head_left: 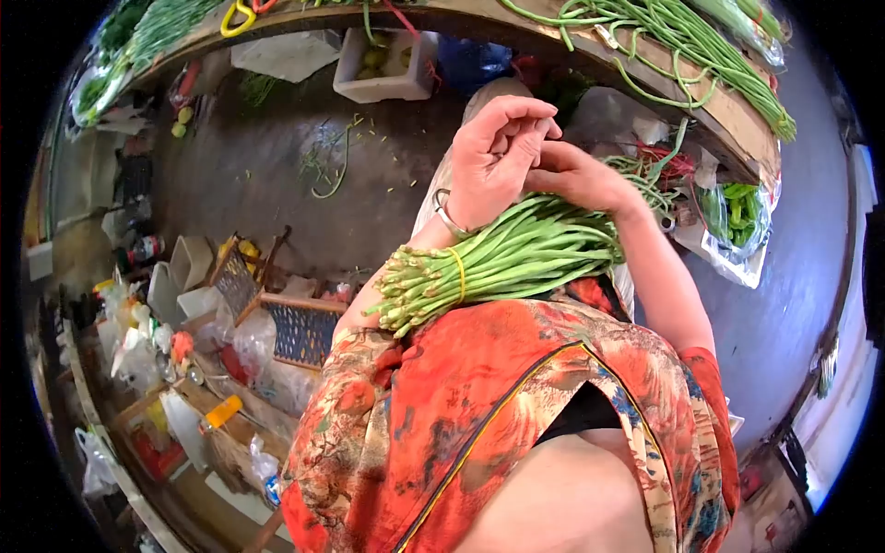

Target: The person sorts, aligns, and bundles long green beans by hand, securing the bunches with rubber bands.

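A thick bundle of green long beans (535, 244) lies across my lap, against my forearms. A yellow band (460, 275) circles it near its cut ends, which point left. Above the bundle, my left hand (502, 157) has its fingers curled towards the thumb, and a bracelet (449, 217) is on its wrist. My right hand (581, 178) meets it from the right, with bent fingers partly hidden behind the left hand. The fingertips of both hands come together, and anything small between them is too hidden to make out. The beans' far ends trail right, under my right wrist.
More long beans (682, 46) lie on the wooden counter edge (733, 138) at upper right. A white crate (383, 78) stands on the floor ahead. Bagged green peppers (740, 214) sit at right. A perforated basket (295, 330) and plastic bags (258, 346) crowd the left.
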Tool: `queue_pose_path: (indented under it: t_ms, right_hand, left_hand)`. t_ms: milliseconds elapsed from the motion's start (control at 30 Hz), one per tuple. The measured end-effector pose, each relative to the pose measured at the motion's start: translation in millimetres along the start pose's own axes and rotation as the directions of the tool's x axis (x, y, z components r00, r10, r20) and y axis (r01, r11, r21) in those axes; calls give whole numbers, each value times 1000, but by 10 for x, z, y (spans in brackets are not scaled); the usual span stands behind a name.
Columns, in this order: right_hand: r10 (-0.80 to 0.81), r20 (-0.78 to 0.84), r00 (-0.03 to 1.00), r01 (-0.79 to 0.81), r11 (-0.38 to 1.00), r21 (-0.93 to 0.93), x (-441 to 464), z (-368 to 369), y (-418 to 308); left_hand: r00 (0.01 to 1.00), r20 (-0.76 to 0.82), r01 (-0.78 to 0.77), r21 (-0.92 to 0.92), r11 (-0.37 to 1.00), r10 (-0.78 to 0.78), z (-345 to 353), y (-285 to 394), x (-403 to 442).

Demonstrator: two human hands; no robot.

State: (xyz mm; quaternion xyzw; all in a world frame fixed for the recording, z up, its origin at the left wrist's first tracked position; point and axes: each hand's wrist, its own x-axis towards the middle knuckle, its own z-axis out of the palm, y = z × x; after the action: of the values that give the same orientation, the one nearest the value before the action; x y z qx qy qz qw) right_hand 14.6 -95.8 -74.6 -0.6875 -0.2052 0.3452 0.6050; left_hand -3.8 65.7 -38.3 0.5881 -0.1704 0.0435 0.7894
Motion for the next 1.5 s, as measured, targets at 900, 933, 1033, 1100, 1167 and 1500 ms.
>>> queue_pose_path:
  t_ms: [900, 933, 1033, 1100, 1167, 1500]
  right_hand:
    - [-172, -469, 866, 204, 979, 19, 211, 121, -141]
    - [-188, -548, 815, 230, 973, 8, 137, 3, -261]
    - [-322, -706, 631, 461, 887, 8, -121, -370, -486]
    - [-309, -789, 531, 613, 783, 106, -367, -545, -688]
    - [-337, -869, 363, 601, 797, -57, -568, -600, -1018]
    - [-770, -592, -238, 195, 560, -805, -1639, -1058, -2018]
  left_hand:
    - [835, 87, 345, 686, 641, -543, -1260, 674, -852]
    - [853, 98, 315, 687, 654, -513, -1250, 666, -849]
    - [885, 124, 244, 697, 675, -449, -1216, 677, -773]
    - [922, 156, 97, 793, 601, -355, -1168, 705, -685]
    - [928, 189, 19, 836, 549, -321, -1150, 629, -611]
    - [953, 98, 47, 888, 458, -288, -1080, 510, -638]
